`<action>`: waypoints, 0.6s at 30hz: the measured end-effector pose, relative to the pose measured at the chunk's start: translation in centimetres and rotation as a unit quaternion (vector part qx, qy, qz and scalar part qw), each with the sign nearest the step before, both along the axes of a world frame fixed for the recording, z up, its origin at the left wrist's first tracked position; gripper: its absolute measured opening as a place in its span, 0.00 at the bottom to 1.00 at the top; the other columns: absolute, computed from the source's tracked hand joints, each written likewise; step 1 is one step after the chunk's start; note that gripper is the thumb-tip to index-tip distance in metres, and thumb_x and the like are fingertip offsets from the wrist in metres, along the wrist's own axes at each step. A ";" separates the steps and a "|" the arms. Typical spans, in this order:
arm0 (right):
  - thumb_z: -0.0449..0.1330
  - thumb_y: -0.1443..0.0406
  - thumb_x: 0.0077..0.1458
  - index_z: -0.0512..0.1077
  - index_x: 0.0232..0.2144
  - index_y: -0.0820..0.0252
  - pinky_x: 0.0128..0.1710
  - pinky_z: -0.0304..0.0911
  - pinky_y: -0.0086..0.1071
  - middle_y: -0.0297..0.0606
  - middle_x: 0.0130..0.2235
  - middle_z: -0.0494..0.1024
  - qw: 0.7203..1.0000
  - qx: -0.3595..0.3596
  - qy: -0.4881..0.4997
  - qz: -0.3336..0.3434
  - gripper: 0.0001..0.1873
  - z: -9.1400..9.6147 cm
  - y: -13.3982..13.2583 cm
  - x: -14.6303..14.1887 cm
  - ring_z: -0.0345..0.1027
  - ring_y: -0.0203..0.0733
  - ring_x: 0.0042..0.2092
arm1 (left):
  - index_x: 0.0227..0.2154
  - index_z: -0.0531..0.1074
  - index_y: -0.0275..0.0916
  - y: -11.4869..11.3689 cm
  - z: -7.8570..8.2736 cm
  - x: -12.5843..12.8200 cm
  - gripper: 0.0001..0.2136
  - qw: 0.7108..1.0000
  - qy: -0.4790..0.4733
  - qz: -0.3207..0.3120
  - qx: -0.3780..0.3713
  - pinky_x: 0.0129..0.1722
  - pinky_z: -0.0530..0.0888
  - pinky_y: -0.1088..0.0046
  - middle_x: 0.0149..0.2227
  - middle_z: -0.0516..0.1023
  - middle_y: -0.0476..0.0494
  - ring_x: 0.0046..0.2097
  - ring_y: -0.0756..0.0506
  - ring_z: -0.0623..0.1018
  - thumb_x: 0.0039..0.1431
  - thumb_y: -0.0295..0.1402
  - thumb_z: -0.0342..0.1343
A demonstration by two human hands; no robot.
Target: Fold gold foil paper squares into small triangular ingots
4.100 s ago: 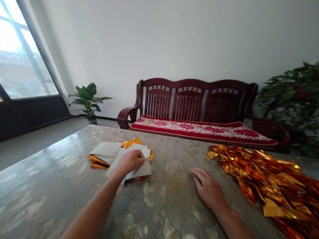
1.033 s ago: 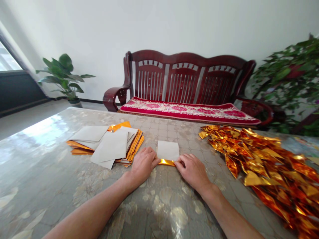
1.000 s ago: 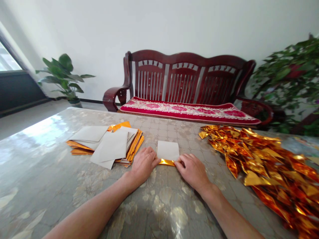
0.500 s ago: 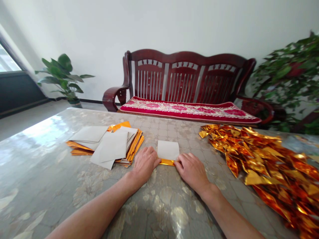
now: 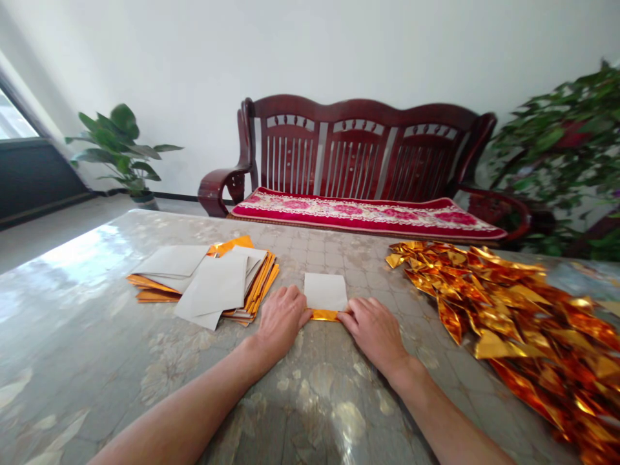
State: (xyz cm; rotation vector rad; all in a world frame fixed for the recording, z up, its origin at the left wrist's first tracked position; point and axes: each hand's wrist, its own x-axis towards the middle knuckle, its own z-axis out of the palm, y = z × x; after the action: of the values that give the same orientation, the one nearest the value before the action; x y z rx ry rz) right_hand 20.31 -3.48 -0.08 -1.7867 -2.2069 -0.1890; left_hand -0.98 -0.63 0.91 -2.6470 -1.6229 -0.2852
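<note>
A sheet of gold foil paper [image 5: 325, 292] lies on the table between my hands, white side up. Along its near edge a narrow gold strip is folded over. My left hand [image 5: 283, 316] grips the left end of that fold, fingers curled and thumb against the strip. At the right end my right hand [image 5: 372, 328] holds it in the same way, thumb and fingers closed on the fold. Just left of my left hand is a stack of foil paper sheets [image 5: 217, 284], mostly white side up with orange-gold edges showing.
A heap of folded gold foil pieces [image 5: 513, 310] spreads over the right side of the patterned table [image 5: 169, 400]. Behind the table stands a dark wooden bench [image 5: 353, 155] with a red floral cover [image 5: 368, 213]. Potted plants [image 5: 123, 148] flank it on both sides.
Almost nothing differs. Both hands stay on the folded edge, and the whole view has shifted very slightly.
</note>
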 end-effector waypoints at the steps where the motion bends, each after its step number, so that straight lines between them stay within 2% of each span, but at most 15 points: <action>1: 0.60 0.57 0.61 0.69 0.28 0.55 0.37 0.52 0.35 0.34 0.33 0.78 1.000 -0.001 0.000 -0.004 0.12 0.0 0.0 0.0 0.67 0.43 0.38 | 0.35 0.73 0.38 0.0 0.0 0.0 0.11 1.000 -0.002 0.001 -0.004 0.41 0.69 0.65 0.40 0.74 0.42 0.44 0.41 0.73 0.66 0.39 0.52; 5: 0.61 0.55 0.60 0.69 0.26 0.55 0.35 0.50 0.34 0.33 0.32 0.78 1.000 -0.003 0.005 -0.020 0.14 0.1 0.1 0.1 0.67 0.43 0.36 | 0.41 0.72 0.40 -0.1 0.0 -0.1 0.08 0.999 -0.048 -0.007 0.003 0.45 0.70 0.65 0.44 0.72 0.44 0.46 0.42 0.72 0.63 0.37 0.56; 9: 0.60 0.54 0.60 0.69 0.26 0.55 0.32 0.48 0.34 0.33 0.31 0.79 1.000 -0.005 0.018 -0.024 0.15 0.1 0.2 0.2 0.66 0.42 0.34 | 0.49 0.71 0.44 0.1 -0.5 -0.3 0.11 0.993 -0.101 -0.061 0.025 0.52 0.69 0.64 0.51 0.70 0.44 0.52 0.42 0.69 0.64 0.32 0.55; 14: 0.61 0.55 0.60 0.69 0.26 0.55 0.31 0.48 0.34 0.33 0.31 0.79 0.999 -0.012 0.026 -0.030 0.14 0.1 0.4 0.2 0.66 0.42 0.34 | 0.48 0.73 0.47 0.2 -1.0 -0.4 0.13 0.986 -0.115 -0.122 0.011 0.51 0.70 0.68 0.52 0.71 0.45 0.52 0.44 0.69 0.66 0.27 0.49; 18: 0.60 0.55 0.60 0.69 0.26 0.55 0.31 0.47 0.33 0.33 0.31 0.79 0.999 -0.022 0.028 -0.034 0.14 0.1 0.4 0.2 0.67 0.42 0.34 | 0.50 0.74 0.49 -0.1 -0.6 -0.4 0.15 0.980 -0.084 -0.178 0.002 0.52 0.69 0.68 0.51 0.74 0.45 0.52 0.44 0.70 0.67 0.27 0.48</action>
State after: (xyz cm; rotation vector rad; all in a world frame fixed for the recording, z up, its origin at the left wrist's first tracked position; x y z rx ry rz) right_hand 20.51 -3.06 0.03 -1.8690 -2.1281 -0.1052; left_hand -1.38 -0.68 0.33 -2.9707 -1.1665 -0.5320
